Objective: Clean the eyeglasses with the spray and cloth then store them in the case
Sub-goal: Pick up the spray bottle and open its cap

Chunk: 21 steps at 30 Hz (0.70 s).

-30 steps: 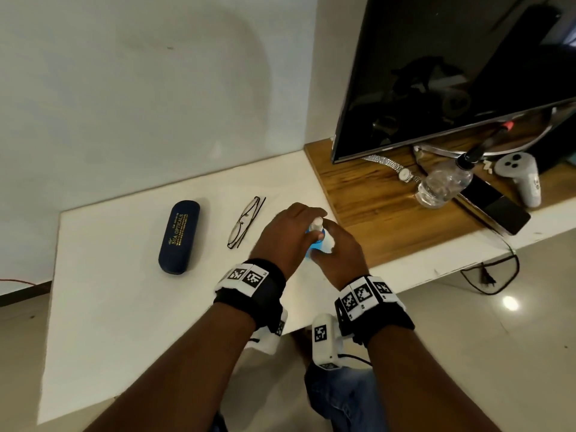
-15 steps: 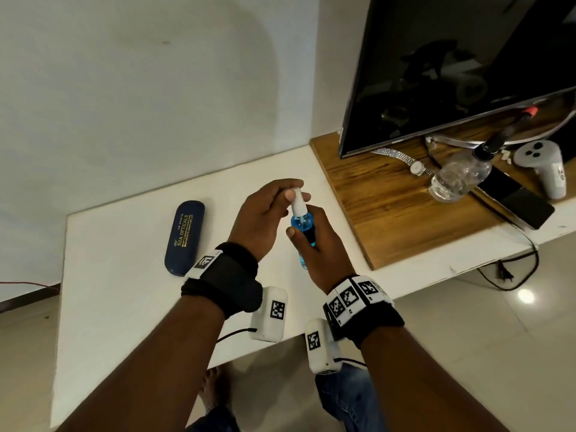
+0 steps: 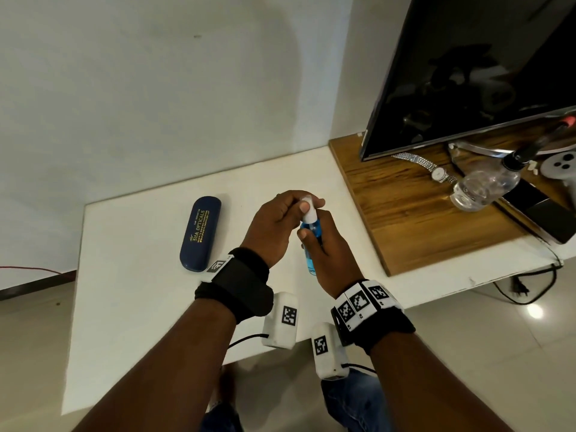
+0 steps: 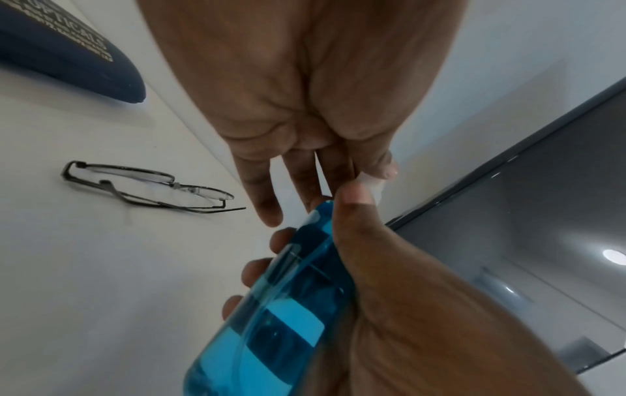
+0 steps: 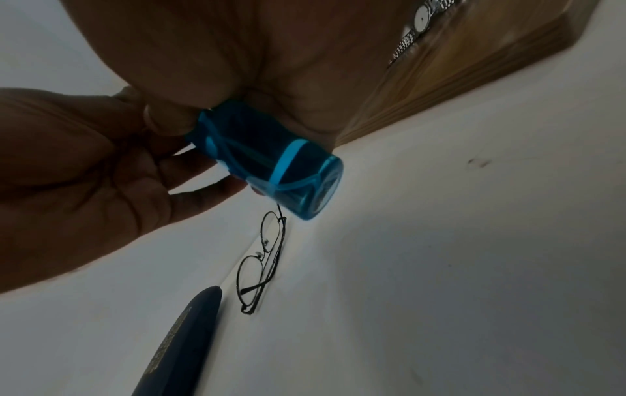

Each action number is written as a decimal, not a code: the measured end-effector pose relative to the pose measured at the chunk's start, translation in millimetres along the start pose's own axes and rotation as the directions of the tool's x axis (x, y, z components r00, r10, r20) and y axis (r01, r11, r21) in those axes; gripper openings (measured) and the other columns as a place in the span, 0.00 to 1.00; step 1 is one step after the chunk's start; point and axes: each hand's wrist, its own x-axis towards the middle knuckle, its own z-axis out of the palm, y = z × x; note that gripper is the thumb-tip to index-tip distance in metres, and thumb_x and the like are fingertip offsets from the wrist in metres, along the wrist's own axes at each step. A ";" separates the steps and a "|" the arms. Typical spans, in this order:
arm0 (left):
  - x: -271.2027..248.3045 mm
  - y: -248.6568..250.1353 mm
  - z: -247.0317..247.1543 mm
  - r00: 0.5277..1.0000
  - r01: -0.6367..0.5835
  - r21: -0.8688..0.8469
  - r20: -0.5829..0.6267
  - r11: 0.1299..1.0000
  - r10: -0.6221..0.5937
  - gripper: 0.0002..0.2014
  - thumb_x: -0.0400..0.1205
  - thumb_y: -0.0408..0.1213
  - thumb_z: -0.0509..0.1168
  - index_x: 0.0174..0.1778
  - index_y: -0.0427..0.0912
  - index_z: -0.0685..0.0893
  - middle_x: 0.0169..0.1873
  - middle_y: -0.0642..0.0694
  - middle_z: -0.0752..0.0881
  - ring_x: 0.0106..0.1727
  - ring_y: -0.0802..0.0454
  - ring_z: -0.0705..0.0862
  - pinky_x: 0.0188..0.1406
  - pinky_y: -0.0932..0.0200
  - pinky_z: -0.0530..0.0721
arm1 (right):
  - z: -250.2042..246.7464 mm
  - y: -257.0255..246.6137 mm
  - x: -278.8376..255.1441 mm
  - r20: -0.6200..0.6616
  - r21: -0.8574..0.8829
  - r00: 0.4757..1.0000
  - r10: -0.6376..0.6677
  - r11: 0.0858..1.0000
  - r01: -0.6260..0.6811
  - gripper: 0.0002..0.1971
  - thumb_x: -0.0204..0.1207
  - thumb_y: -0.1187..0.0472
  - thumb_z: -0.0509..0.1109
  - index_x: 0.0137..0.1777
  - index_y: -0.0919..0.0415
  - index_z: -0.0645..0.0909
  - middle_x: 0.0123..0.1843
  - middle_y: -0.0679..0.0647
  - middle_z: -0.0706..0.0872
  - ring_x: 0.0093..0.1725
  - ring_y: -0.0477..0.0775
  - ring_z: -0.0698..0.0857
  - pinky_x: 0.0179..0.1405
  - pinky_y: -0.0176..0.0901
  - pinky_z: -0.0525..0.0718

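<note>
The right hand point(image 3: 330, 244) grips a small blue spray bottle point(image 3: 311, 241), fingers and thumb curled round its body, and holds it in the air above the middle of the white table point(image 3: 131, 291), clear of the surface. The left hand point(image 3: 274, 226) pinches the bottle's white cap point(image 3: 308, 210) between thumb and forefinger; its other fingers hang loosely extended below, as the left wrist view shows. The bottle stands nearly upright, the cap leaning slightly toward the wall.

The eyeglasses point(image 4: 145, 187), thin dark wire frames with the temples folded, lie flat on the table near its far edge, under the raised hands and hidden by them in the head view. The navy eyeglass case point(image 3: 201, 233), closed and printed in gold lettering, lies just left of them, also toward the far edge. No cloth shows in any view.

At the table's right end sits a wooden board point(image 3: 420, 219) bearing a television point(image 3: 483, 67), a metal wristwatch point(image 3: 436, 173), a clear plastic bottle point(image 3: 486, 185) and a white controller point(image 3: 561, 166).
</note>
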 end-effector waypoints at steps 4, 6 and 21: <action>-1.8 -9.0 3.7 0.993 0.002 -0.021 -0.116 1.000 -0.005 0.07 0.87 0.37 0.62 0.51 0.41 0.84 0.53 0.46 0.91 0.60 0.50 0.87 0.64 0.40 0.84 | 1.4 -0.7 2.2 -0.040 -0.051 0.998 -0.042 0.998 0.040 0.09 0.86 0.53 0.64 0.62 0.53 0.73 0.47 0.43 0.81 0.44 0.41 0.82 0.43 0.30 0.78; -1.2 -11.4 4.4 0.986 0.010 -0.028 -0.168 1.000 -0.014 0.05 0.85 0.39 0.65 0.48 0.44 0.85 0.51 0.48 0.92 0.59 0.51 0.88 0.62 0.37 0.85 | 2.3 -1.0 2.4 -0.067 -0.061 0.996 -0.058 0.997 0.054 0.11 0.85 0.53 0.65 0.63 0.55 0.75 0.49 0.45 0.83 0.45 0.43 0.83 0.43 0.33 0.80; 3.0 -7.5 16.2 0.975 0.028 0.175 -0.223 0.984 0.012 0.08 0.84 0.46 0.66 0.50 0.48 0.87 0.48 0.56 0.90 0.53 0.60 0.87 0.57 0.58 0.87 | -1.3 3.9 4.5 -0.177 0.004 0.984 0.023 1.000 -0.022 0.14 0.80 0.54 0.72 0.64 0.52 0.79 0.55 0.44 0.87 0.54 0.42 0.86 0.56 0.28 0.81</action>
